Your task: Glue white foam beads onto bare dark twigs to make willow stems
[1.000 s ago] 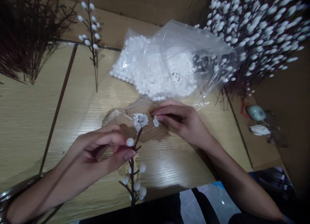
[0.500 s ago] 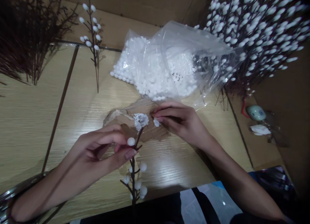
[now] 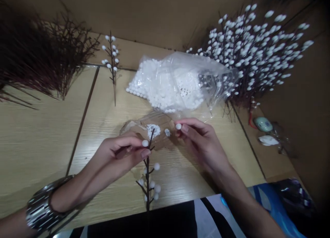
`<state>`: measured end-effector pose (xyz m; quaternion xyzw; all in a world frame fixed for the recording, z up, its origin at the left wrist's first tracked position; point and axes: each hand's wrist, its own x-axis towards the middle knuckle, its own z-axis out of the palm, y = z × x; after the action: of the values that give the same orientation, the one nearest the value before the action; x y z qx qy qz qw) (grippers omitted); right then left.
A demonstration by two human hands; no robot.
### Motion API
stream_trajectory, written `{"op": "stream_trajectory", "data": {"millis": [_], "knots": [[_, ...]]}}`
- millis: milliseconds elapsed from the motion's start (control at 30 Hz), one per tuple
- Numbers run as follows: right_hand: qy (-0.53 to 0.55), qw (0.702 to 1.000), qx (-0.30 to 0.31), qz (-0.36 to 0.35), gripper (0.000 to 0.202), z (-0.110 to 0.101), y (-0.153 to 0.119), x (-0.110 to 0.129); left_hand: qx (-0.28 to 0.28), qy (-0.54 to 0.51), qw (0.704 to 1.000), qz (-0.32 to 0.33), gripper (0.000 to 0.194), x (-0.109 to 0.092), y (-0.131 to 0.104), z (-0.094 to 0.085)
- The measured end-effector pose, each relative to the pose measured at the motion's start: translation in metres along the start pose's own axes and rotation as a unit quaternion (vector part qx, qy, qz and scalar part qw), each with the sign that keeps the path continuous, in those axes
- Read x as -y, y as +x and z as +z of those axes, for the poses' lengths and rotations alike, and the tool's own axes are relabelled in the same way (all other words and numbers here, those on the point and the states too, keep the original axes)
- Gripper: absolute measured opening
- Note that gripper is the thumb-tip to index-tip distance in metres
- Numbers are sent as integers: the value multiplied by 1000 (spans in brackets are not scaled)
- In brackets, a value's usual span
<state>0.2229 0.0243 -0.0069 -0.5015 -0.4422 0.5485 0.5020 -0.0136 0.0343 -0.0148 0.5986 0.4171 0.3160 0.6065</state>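
Note:
Between the thumb and fingers of my left hand (image 3: 123, 150) is the dark brown twig (image 3: 147, 179), upright with white balls along its side branches. One white ball (image 3: 145, 143) sits by my left fingertips. My right hand (image 3: 202, 138) pinches a separate white ball (image 3: 178, 126), apart from the twig and to the right of its tip. Behind the twig tip lies a brown sheet (image 3: 165, 123) with a patch of white paste (image 3: 154, 131) and a smaller white blob (image 3: 167, 132).
A clear bag of white balls (image 3: 165, 83) lies beyond my hands. Bare brown twigs (image 3: 62, 52) stand at the left, a finished-looking sprig (image 3: 112, 56) beside them. White-tipped sprigs (image 3: 252, 52) fill the back right, near a pale green oval object (image 3: 263, 124).
My right hand has lifted off the brown sheet and turned, now showing a white ball in its fingers. The view has shifted, and my left hand still holds the twig.

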Motion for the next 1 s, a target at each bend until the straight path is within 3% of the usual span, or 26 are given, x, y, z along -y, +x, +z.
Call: {"op": "stream_trajectory", "data": {"millis": [200,367,500,800,1000], "knots": [[140,989,12,47,10,34,-22,-4,30,-70,996,-44,14,3,-6,-5],[176,979,48,94,6,48,-25,-12,53,-140,987,-53,9,0,-8,-6],[162,980,42,104,9,54,-26,-16,70,-185,978,-67,13,1,-7,-6],[133,984,67,94,11,55,-28,-17,56,-156,984,-59,12,5,-6,-8],[193,973,48,115,10,57,-27,-18,56,-180,980,-58,8,4,-6,-7]]}}
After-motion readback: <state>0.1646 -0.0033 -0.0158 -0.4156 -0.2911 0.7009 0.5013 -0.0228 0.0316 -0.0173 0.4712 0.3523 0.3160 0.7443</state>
